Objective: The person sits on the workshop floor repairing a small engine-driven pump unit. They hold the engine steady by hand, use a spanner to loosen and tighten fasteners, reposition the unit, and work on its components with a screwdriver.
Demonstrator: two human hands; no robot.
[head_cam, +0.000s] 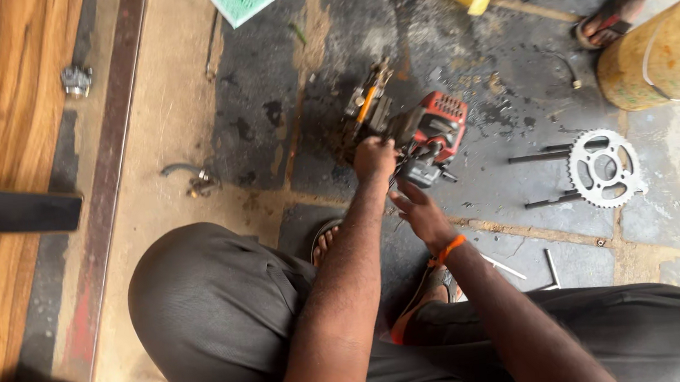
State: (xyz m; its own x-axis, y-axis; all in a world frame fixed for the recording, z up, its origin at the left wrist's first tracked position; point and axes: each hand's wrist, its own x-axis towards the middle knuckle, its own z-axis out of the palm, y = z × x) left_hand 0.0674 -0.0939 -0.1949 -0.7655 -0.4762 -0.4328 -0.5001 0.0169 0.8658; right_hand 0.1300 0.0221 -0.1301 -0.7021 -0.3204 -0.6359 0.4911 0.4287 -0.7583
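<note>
Small engine assembly (413,135), grey and black metal with a red perforated plastic cover at its 3 o'clock side and an orange-and-brass fitting at its 11 o'clock end. It sits directly on the stained, oil-darkened stone floor, lying along an 11-to-4 o'clock axis. The casing appears grimy. The left hand (374,159) is closed on its 7 o'clock edge; the right hand (420,213) touches it from 6 o'clock, fingers extended. Finer internal detail cannot be made out.
</note>
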